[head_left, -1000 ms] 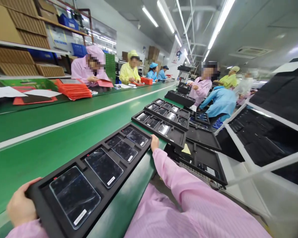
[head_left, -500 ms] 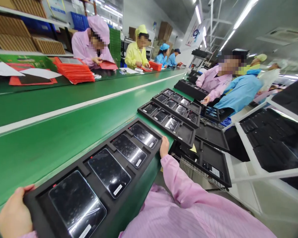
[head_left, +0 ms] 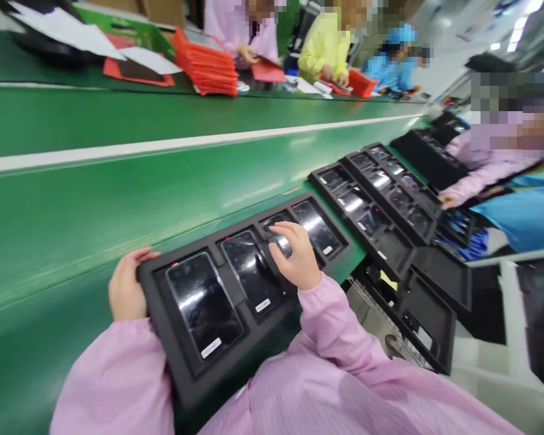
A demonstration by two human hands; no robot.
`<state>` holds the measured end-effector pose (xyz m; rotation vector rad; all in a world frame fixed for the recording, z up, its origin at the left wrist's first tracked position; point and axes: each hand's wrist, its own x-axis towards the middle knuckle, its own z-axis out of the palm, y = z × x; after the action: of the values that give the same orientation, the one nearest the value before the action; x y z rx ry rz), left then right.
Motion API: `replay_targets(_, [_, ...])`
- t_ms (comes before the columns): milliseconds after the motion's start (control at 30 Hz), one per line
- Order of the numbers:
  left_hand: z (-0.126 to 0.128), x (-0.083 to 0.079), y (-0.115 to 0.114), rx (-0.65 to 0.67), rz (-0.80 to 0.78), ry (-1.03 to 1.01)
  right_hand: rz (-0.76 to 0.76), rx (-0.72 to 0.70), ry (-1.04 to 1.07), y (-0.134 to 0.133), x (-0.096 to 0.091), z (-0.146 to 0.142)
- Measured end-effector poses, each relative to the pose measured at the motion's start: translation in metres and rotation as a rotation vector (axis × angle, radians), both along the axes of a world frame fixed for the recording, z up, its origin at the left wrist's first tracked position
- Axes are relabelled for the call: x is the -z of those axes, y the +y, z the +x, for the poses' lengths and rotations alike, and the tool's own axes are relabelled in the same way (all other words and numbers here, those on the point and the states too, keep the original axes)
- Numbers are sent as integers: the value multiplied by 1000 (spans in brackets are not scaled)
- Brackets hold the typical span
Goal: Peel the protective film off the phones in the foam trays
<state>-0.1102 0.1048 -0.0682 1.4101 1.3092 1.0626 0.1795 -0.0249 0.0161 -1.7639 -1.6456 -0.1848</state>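
Observation:
A black foam tray (head_left: 176, 377) lies at the near edge of the green bench, with dark glass phone screens (head_left: 204, 302) in its compartments. Each screen bears a small white label, and red tabs show at the top of some. My left hand (head_left: 129, 287) grips the tray's left end, its fingers bent over the far left corner. Over the third compartment hovers my right hand (head_left: 297, 257), thumb and fingers apart, with nothing between them. It hides much of the screen (head_left: 276, 232) beneath it.
More black trays (head_left: 372, 205) with screens overlap beyond mine on the right. A lower tray (head_left: 428, 326) rests on a wire rack. Across the green bench (head_left: 236, 163) stand red folders (head_left: 206, 63); co-workers in pink, yellow and blue sit there. A pink sleeve (head_left: 485, 175) reaches in at right.
My right hand has left the tray's right end and moved in over the third screen. My left hand still holds the left end. The view has swung left and down.

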Motion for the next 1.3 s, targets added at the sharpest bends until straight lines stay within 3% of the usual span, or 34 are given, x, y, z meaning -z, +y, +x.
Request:
replay_targets(167, [13,-5,3,-55,-51,-145,-158,-341,-40,47,0,-50])
replay_targets(300, [15,-4,4,-40,-75,-330,-329,-494,-191,68,3,-77])
replay_targets(467, [16,-8,4,-26,-51,-393,-446,-475,-379,78,4,-99])
replay_targets(700, [16,-6,5,-19,-23,-437,-402,-446,-418,86,12,-108])
replay_targets(967, [14,-4,7,-1,-3,-422,-339,-496,-258,83,25,-106])
replay_targets(1300, [15,-8,5,-11,-17,-392,-392,-537,-22,89,16,-101])
